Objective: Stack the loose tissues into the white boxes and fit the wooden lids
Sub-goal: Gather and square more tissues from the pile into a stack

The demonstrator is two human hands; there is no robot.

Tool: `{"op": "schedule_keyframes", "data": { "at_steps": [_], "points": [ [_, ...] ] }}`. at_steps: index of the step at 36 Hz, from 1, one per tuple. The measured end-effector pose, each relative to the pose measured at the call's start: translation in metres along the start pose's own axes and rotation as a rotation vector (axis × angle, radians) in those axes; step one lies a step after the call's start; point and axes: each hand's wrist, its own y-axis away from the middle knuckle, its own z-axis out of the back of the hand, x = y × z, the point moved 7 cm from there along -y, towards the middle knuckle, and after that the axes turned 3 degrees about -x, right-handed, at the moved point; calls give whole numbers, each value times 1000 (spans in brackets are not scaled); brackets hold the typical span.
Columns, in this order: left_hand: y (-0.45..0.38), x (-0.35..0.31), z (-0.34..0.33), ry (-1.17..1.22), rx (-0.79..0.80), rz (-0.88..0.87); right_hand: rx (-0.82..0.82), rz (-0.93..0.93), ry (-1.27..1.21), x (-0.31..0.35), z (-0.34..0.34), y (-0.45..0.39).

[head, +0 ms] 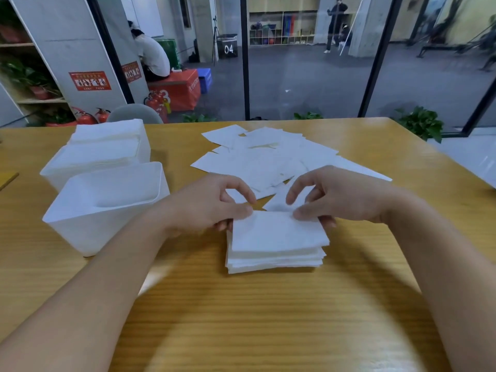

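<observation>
A neat stack of white tissues [276, 245] lies on the wooden table [268, 318] in front of me. My left hand [212, 205] pinches the stack's top tissue at its far left corner. My right hand [335, 197] pinches the same tissue at its far right corner. Behind the hands, loose tissues [268, 154] lie scattered flat. To the left stands an empty white box [107, 208], tilted toward me. Behind it sits a second white box [99, 154] filled with tissues. No wooden lid is plainly in view.
A wooden strip [8, 178] shows at the far left table edge. Another white object [487, 167] sits at the right edge. A grey chair back [134, 114] rises behind the table. Beyond glass panels, people are in a hall.
</observation>
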Motion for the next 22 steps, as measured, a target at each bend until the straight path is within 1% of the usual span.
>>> {"op": "schedule_keyframes", "data": {
  "at_steps": [3, 7, 9, 13, 14, 17, 22],
  "points": [
    [0, 4, -6, -70, 72, 25, 38, -35, 31, -5, -7, -1],
    [1, 6, -8, -171, 91, 37, 41, -64, 91, -12, -5, -3],
    [1, 8, -4, -172, 58, 51, -22, -59, 121, -17, 3, -5],
    [-1, 8, 4, -131, -47, 29, -276, 29, 182, -22, 24, -13],
    [-2, 7, 6, -122, -92, 9, -303, 35, 231, -23, 25, -15],
    [-6, 2, 7, -130, -210, -43, -281, 17, 316, -30, 18, -21],
    [-10, 3, 0, -175, -244, -68, -301, 7, 269, -38, 16, -26]
  ]
}}
